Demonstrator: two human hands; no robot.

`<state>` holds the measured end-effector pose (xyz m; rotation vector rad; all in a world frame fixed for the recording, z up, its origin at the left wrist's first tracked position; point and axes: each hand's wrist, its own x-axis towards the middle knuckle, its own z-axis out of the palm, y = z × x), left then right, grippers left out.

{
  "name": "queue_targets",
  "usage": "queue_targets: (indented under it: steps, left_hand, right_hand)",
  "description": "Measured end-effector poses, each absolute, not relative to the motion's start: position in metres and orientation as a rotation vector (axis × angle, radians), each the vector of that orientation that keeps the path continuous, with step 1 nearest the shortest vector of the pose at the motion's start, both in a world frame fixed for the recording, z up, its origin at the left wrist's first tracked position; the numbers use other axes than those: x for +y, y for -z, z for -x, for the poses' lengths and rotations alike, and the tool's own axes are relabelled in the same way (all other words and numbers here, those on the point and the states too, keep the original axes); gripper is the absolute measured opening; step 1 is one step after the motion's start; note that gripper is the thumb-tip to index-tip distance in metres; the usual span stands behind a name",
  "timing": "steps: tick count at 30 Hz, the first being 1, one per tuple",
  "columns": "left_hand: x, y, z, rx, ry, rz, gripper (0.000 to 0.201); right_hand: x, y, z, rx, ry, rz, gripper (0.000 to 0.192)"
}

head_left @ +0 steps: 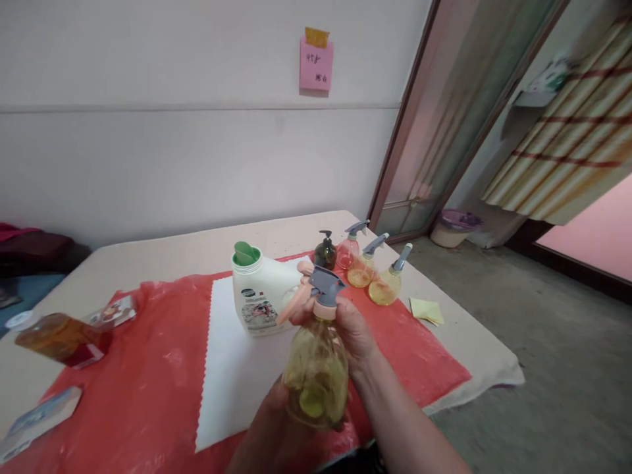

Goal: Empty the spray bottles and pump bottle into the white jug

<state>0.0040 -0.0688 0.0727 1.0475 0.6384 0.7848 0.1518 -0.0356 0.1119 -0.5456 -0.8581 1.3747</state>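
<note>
A clear yellow spray bottle (316, 372) with a grey and pink trigger head (323, 289) is held up over the red sheet. My left hand (271, 421) cups its rounded base from below. My right hand (353, 332) grips the neck just under the trigger head. Behind it stands a white detergent jug (261, 293) with a green open cap, on a white cloth (232, 368).
Three more spray bottles (368, 266) and a dark pump bottle (325, 251) stand at the far right of the red sheet (148, 375). An amber bottle (62, 339) lies at the left. Yellow paper (427, 311) lies near the table's right edge. A basin sits on the floor beyond.
</note>
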Motion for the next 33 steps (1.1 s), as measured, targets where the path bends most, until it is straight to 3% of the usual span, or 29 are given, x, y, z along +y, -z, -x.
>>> queue_targets:
  steps: [5,10,14,16,22,29,33]
  left_hand:
    - [-0.044,-0.076,0.012,0.447,-0.723,-0.698,0.061]
    - [-0.027,-0.087,0.025,0.493,-1.03,-0.814,0.068]
    - [-0.027,-0.094,0.023,0.667,-1.287,-0.985,0.067]
    - [-0.031,-0.093,0.02,0.781,-1.361,-1.074,0.066]
    - [-0.031,-0.094,0.033,0.723,-1.386,-1.236,0.066]
    - [-0.018,-0.114,0.067,0.646,-1.198,-1.136,0.059]
    - [-0.017,-0.116,0.071,0.544,-1.186,-0.857,0.054]
  right_hand:
    - [-0.027,-0.102,-0.144,-0.828,-1.354,0.536,0.077]
    - [-0.025,-0.091,-0.129,-1.007,-1.352,0.615,0.072]
    - [-0.03,-0.096,-0.109,-1.151,-1.382,0.581,0.101]
    - [-0.032,-0.098,-0.102,-1.131,-1.389,0.598,0.105]
    - [-0.036,-0.1,-0.105,-0.917,-1.452,0.51,0.089]
    - [-0.052,-0.077,-0.096,-0.661,-1.893,0.393,0.058]
    - [-0.057,-0.06,-0.08,-0.538,-2.125,0.372,0.062]
